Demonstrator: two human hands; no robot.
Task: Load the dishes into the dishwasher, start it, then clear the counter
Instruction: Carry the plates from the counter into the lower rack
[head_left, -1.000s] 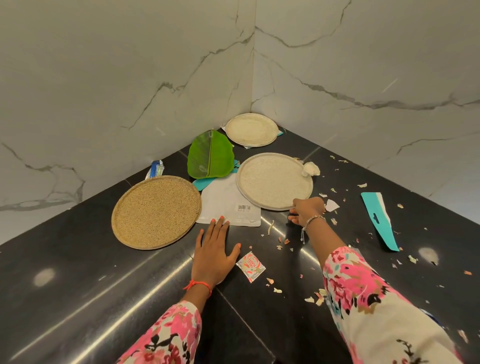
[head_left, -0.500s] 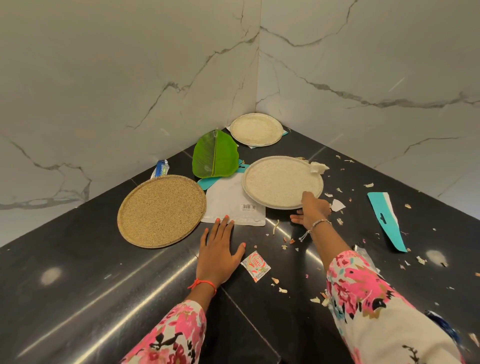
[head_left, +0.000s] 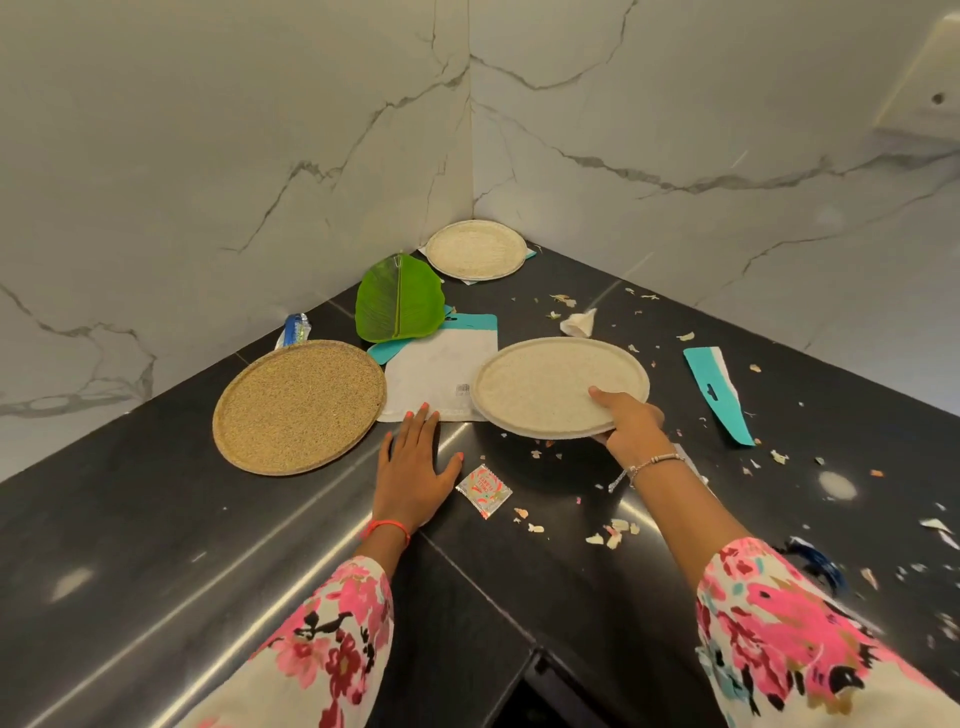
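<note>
My right hand (head_left: 631, 426) grips the near rim of a pale beige round plate (head_left: 545, 384), thumb on top, and holds it lifted a little above the black counter (head_left: 156, 519). My left hand (head_left: 413, 465) rests flat on the counter with fingers spread, its fingertips touching a white packet (head_left: 431, 376). A brown speckled round plate (head_left: 298, 405) lies to the left. A second pale plate (head_left: 475, 249) sits in the far corner. A green leaf-shaped plate (head_left: 397, 306) lies between them.
Teal and white torn packaging (head_left: 719, 392) lies at the right. A small red sachet (head_left: 483, 491) sits near my left hand. A crumpled white scrap (head_left: 576, 323), a blue wrapper (head_left: 294, 330) and several paper bits litter the counter. Marble walls meet at the corner.
My right hand took hold of the pale plate's rim, lifted it and drew it nearer, uncovering the white and teal packet. My left hand stayed flat.
</note>
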